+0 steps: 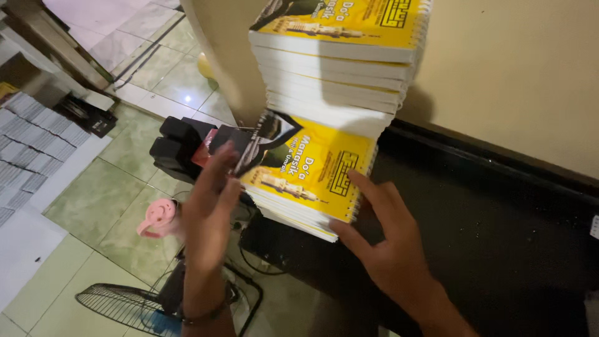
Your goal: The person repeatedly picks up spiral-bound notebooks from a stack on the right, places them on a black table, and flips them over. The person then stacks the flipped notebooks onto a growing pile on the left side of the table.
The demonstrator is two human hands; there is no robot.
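Both hands, left (pixel 209 200) and right (pixel 387 240), lie open and flat, steadying 1 small booklet stack (pixel 309 181) on the black table (pixel 499 237). Risk: it overhangs the edge; a nudge could tip it, or the tall pile (pixel 337 68) behind.

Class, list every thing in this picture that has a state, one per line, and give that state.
Lower booklet stack: closed, yellow covers up, gripped from both sides.
Upper booklet stack: closed, piled high behind it.
Left hand: open, pressed against the stack's left edge.
Right hand: fingers spread on the spiral edge.
Floor fan: lying flat.
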